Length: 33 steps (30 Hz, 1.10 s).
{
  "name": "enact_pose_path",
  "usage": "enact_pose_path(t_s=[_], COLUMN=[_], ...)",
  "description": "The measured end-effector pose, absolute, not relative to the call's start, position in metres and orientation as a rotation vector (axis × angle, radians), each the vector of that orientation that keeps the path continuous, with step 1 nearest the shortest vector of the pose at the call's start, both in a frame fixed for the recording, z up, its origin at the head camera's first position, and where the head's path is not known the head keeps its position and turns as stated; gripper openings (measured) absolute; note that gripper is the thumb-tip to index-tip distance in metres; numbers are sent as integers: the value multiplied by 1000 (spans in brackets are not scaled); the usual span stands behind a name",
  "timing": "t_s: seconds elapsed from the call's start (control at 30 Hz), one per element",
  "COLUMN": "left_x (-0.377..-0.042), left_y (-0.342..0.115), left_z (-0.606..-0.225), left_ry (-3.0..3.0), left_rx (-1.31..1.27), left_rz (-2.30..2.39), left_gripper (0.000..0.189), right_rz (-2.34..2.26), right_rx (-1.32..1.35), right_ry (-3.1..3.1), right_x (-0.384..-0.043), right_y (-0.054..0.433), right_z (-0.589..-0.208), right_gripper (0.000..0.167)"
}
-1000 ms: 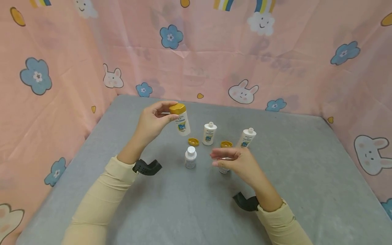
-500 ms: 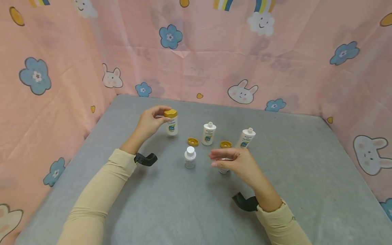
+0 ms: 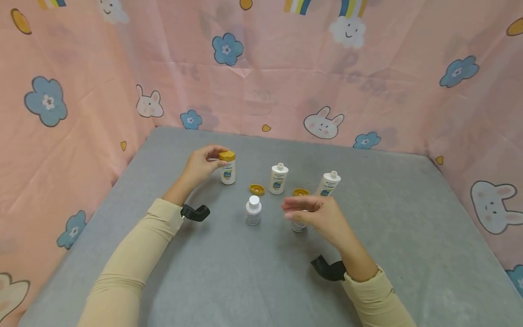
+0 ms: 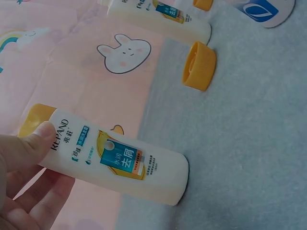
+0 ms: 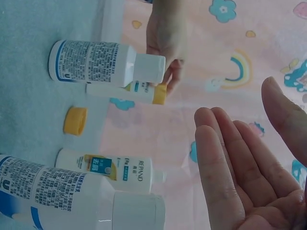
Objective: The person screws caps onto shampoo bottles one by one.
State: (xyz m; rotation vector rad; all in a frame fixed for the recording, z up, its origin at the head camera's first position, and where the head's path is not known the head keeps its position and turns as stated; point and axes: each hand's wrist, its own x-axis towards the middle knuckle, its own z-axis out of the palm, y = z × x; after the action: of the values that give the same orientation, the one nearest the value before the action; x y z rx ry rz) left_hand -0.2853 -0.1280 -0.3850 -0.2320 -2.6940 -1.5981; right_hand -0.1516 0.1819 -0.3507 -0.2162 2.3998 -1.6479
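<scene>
My left hand (image 3: 199, 165) grips the white shampoo bottle (image 3: 228, 175) near its yellow cap. In the left wrist view the thumb lies on the shampoo bottle (image 4: 120, 158) just below the cap, with the fingers behind. The bottle stands upright on the grey table at the left. My right hand (image 3: 324, 218) hovers with extended fingers above a small white bottle (image 3: 298, 226), partly hiding it. In the right wrist view that palm (image 5: 264, 206) holds nothing, the thumb apart from the fingers. Another small white-capped bottle (image 3: 254, 212) stands between the hands.
Two uncapped shampoo bottles stand farther back, one in the middle (image 3: 278, 179) and one at the right (image 3: 329, 183). Two loose yellow caps, one left (image 3: 257, 189) and one right (image 3: 301, 192), lie near them. A pink patterned cloth (image 3: 261, 91) rises behind the grey table (image 3: 408, 236).
My left hand has moved the yellow-capped shampoo bottle left and down, from tilted in the air to upright on the table. The right hand has hardly moved.
</scene>
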Motion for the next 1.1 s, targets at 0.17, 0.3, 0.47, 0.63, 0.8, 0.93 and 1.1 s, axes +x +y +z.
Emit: enact_pose_path(t_s=[0.17, 0.3, 0.47, 0.63, 0.8, 0.93, 1.1], left_x=[-287, -286, -277, -263, -257, -259, -264], left_y=[-127, -125, -119, -101, -79, -71, -66], left_z=[-386, -384, -377, -373, -380, -391, -403], left_ry=[-2689, -2704, -2643, -2417, -2574, -2800, -2916], left_rx=[-234, -259, -377, -661, -769, -705, -626], left_rz=[-1617, -1589, -1416, -1235, -1274, -1342, -1425], left_gripper=[37, 40, 49, 43, 43, 50, 56], right_rz=[-1630, -1646, -1726, -1716, -1685, -1628, -1613], right_rx=[-157, -126, -85, -8, 3, -12, 0], right_ry=[2442, 2470, 2453, 2438, 2408, 2419, 2413], right_x=[-156, -163, -176, -193, -209, -220, -230], right_y=[185, 190, 198, 197, 191, 186, 180], right_z=[-347, -342, -337, -334, -339, -345, -351], right_gripper=[39, 44, 48, 56, 67, 72, 73])
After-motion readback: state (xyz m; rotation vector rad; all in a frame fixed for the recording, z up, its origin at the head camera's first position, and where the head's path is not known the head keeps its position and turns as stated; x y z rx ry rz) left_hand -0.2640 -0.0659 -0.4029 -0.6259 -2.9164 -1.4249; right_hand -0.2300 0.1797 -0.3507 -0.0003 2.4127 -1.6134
